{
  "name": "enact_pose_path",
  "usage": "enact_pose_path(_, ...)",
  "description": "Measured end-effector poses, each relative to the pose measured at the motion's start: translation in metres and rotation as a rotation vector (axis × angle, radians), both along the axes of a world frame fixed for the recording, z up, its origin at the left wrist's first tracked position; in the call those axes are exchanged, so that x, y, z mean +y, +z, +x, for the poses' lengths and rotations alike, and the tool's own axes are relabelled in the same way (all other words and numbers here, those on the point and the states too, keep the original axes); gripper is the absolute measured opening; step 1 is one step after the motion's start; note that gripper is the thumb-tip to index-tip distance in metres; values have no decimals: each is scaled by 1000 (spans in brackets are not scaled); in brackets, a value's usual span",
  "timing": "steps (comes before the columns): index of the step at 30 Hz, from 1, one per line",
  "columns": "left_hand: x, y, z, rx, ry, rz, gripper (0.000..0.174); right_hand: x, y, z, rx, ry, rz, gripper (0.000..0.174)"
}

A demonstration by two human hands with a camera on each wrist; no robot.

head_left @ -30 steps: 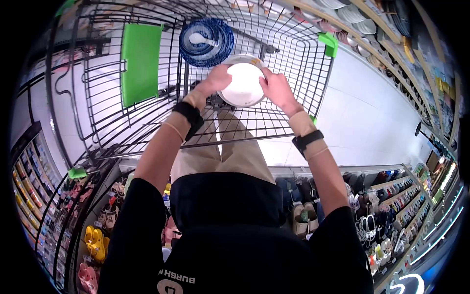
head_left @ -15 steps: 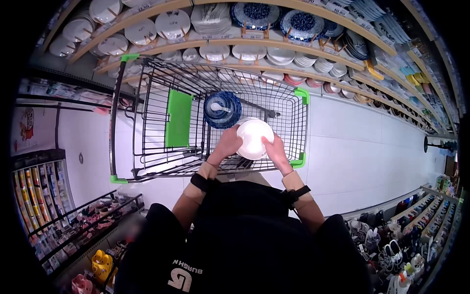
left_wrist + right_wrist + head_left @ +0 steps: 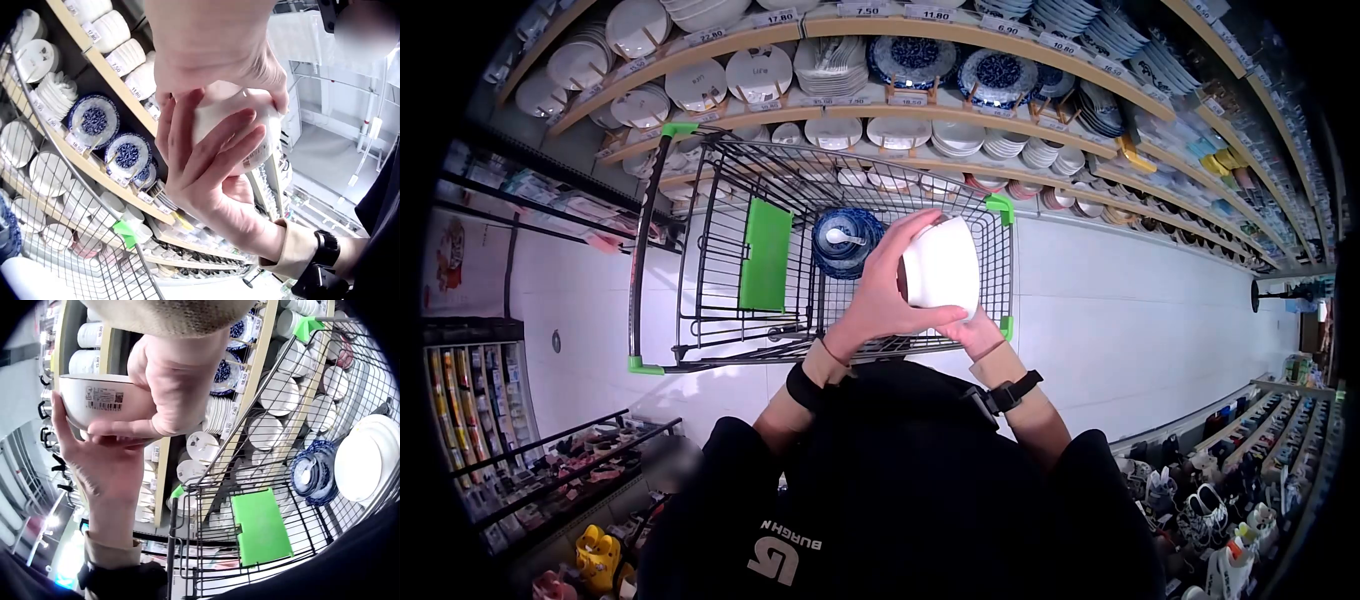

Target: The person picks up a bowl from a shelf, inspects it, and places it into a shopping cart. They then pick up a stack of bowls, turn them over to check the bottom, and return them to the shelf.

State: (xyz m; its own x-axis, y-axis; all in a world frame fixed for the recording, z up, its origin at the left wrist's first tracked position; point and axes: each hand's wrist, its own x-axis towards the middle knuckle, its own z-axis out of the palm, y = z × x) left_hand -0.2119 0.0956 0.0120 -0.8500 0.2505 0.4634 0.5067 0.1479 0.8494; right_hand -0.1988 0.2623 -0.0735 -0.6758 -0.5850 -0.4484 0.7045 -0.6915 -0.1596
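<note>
Both hands hold a white bowl (image 3: 948, 262) with a thin dark rim, tipped on its side above the shopping cart. My left hand (image 3: 878, 295) spreads its fingers and thumb round the near side. The right hand (image 3: 978, 335) grips from the other side, mostly hidden behind the bowl in the head view. In the left wrist view the right hand's fingers (image 3: 219, 147) lie across the bowl's wall. A barcode label (image 3: 104, 398) shows on the bowl in the right wrist view. Inside the cart sit blue patterned dishes (image 3: 325, 464) with a white spoon (image 3: 840, 237) on top.
White plates (image 3: 359, 464) lie in the cart, beside the blue dishes. The cart's wire basket (image 3: 730, 330) has a green panel (image 3: 766, 255). Shelves (image 3: 850, 105) of plates and bowls run behind it. Shoe racks (image 3: 1250, 450) stand at the lower right.
The white bowl has come up from over the plates in the cart and been turned onto its side. My left hand has shifted round it. The head view has swung toward the shelves.
</note>
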Motion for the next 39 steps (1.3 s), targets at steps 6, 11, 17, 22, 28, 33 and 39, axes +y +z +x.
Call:
enact_pose_path(6, 8, 22, 6, 140, 32, -1, 95, -9, 22, -4, -49, -89, -178, 49)
enact_pose_path(11, 9, 25, 12, 147, 40, 22, 95, -8, 41, -2, 56, -67, 29, 49)
enact_pose_path(17, -13, 14, 22, -137, 21, 67, 88, -1, 88, -6, 423, 177, 729, 41)
enact_pose_path(22, -18, 14, 31, -631, 123, 433, 54, -4, 84, -7, 872, 70, 1208, 33)
enact_pose_path(28, -36, -16, 23, -1002, 204, 731, 44, -15, 109, 7, 971, 111, 1402, 39)
enact_pose_path(33, -35, -13, 22, -1034, 203, 768, 45, -16, 121, 13, 1389, -176, 1691, 38)
enact_pose_path(39, -38, -11, 14, -1102, 128, 857, 47, -6, 132, 26, 2035, -16, 1585, 27)
